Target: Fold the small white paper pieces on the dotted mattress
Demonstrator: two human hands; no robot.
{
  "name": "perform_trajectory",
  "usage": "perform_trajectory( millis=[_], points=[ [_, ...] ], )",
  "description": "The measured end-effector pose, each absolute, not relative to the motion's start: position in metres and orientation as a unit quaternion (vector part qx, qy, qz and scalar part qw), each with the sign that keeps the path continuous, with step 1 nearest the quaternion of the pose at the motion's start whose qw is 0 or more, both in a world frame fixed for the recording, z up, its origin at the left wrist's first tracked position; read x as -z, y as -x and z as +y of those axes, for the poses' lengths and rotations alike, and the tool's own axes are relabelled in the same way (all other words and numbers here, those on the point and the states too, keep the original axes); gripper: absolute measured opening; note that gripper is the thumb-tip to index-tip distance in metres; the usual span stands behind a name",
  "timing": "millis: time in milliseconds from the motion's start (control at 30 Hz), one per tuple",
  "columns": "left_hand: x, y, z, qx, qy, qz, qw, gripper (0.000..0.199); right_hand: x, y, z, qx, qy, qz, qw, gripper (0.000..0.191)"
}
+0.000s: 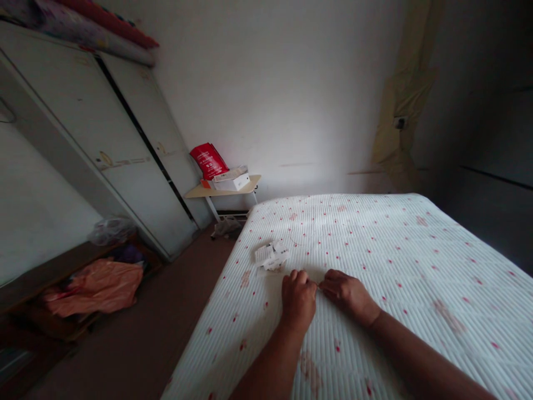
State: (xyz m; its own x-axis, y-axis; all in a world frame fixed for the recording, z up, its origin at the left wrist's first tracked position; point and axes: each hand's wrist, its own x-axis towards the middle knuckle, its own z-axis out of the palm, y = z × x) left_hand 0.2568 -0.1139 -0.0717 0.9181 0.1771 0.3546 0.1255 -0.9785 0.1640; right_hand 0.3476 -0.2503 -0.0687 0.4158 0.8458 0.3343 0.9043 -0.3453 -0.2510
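My left hand [298, 294] is closed, its fingers curled in, just above the white bed cover [375, 239] with small red marks. Close on its right, my right hand [350, 293] is closed too, with thumb and finger pinched towards the left one. A tiny yellowish bit shows between the two hands; it is too small to name, and the fingers hide the rest. Just beyond my left hand lies a crumpled white wrapper [271, 255] with dark print. A thin dark thread-like line lies on the cover near it.
A small table [195, 192] by the far wall bears a red bag [209, 161] and a white box [233, 182]. To the left stand a tall cabinet [129, 139] and a low wooden unit with an orange cloth [100, 286]. A wall socket [400, 123] is at the right.
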Motion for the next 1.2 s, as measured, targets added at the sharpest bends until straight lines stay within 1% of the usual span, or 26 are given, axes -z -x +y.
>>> perform_trajectory(
  millis=[133, 267, 733, 767, 833, 900, 967, 1067, 1200],
  points=[
    [0.066, -0.247, -0.114, -0.175, -0.979, 0.063, 0.080, 0.017, 0.070, -0.351, -0.255, 0.019, 0.810, -0.537, 0.236, 0.023],
    [0.061, -0.241, -0.115, -0.163, -0.981, 0.062, 0.088, 0.020, 0.067, -0.350, -0.257, -0.007, 0.811, -0.526, 0.255, 0.022],
    [0.068, -0.249, -0.115, -0.172, -0.974, 0.067, 0.128, 0.010, 0.065, -0.349, -0.254, -0.036, 0.828, -0.505, 0.240, 0.021],
    [0.068, -0.249, -0.115, -0.174, -0.974, 0.071, 0.130, 0.011, 0.066, -0.349, -0.255, -0.035, 0.829, -0.502, 0.242, 0.020],
    [0.068, -0.250, -0.115, -0.175, -0.973, 0.080, 0.130, 0.018, 0.069, -0.350, -0.255, -0.029, 0.831, -0.496, 0.249, 0.019],
    [0.069, -0.250, -0.115, -0.168, -0.974, 0.085, 0.127, 0.024, 0.070, -0.351, -0.256, -0.024, 0.832, -0.491, 0.257, 0.023],
    [0.069, -0.250, -0.115, -0.160, -0.976, 0.078, 0.124, 0.020, 0.069, -0.350, -0.256, -0.027, 0.831, -0.490, 0.263, 0.028],
    [0.070, -0.250, -0.114, -0.156, -0.977, 0.067, 0.128, 0.014, 0.063, -0.348, -0.256, -0.043, 0.828, -0.497, 0.258, 0.023],
    [0.071, -0.250, -0.113, -0.154, -0.976, 0.065, 0.136, 0.015, 0.060, -0.346, -0.254, -0.045, 0.831, -0.498, 0.244, 0.022]
  ],
)
